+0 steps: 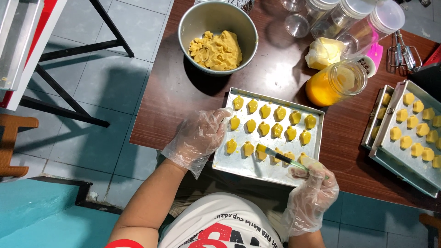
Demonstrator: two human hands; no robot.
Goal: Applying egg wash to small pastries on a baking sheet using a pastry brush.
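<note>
Two hands: both in thin clear plastic gloves, working over one baking tray at the near edge of a dark brown wooden table.
Brush: a slim pastry brush with a green handle, its tip touching a yellow cookie in the nearest row.
Right hand: the right hand has its fingers closed around the brush handle, at the tray's near right corner.
Left hand: the left hand rests on the tray's left rim, fingers loosely curled over the edge, gripping it lightly.
Tray: silver, rectangular, holding three rows of small yellow shaped cookies.
Beyond the tray: a metal bowl with a lump of yellow dough stands behind it.
Right side: a glass jar of orange-yellow liquid, clear lidded jars, mixer beaters, and stacked trays of cookies.
</note>
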